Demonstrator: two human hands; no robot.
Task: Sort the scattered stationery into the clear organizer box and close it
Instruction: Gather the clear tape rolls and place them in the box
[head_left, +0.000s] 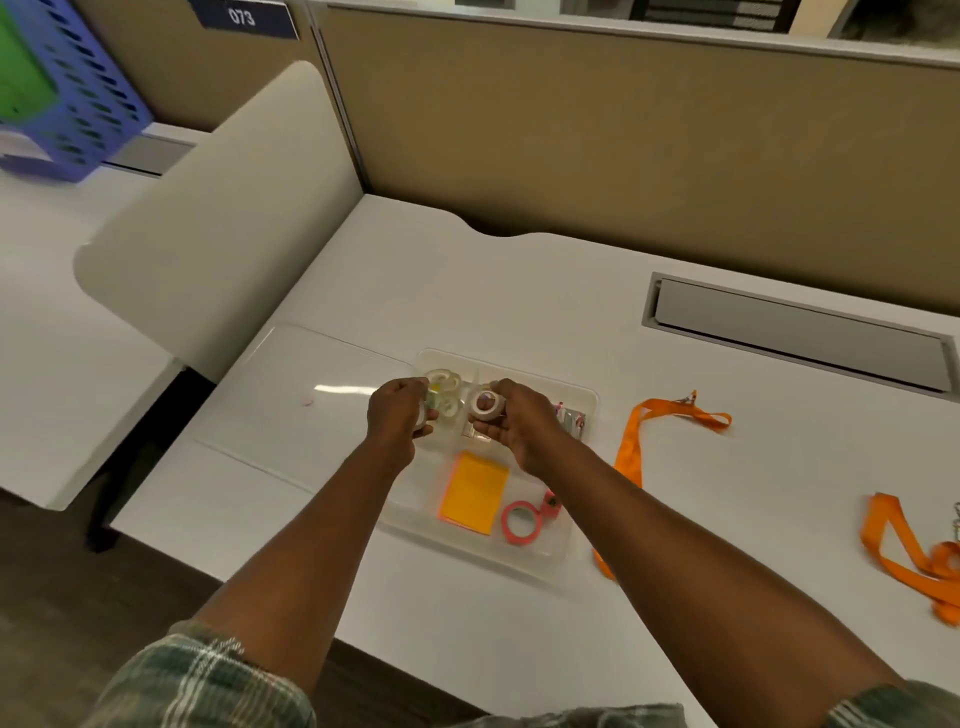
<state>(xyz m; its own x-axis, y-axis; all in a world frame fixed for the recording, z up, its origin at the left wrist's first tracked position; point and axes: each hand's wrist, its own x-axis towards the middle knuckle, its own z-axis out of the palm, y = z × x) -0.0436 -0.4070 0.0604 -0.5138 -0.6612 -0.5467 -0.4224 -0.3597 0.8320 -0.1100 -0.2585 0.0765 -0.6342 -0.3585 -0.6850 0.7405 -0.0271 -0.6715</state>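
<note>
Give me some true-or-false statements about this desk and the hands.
1. The right hand holds a white tape roll. True.
2. The pink tape roll lies outside the box. False: it lies inside, beside the orange notes.
3. An orange lanyard lies on the desk right of the box. True.
4. The box is closed. False: its lid lies open on the left.
5. The left hand is empty. False: it grips a small pale item.

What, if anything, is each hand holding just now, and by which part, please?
The right hand pinches a white tape roll by its outer rim. The left hand grips a small item, mostly hidden.
</note>
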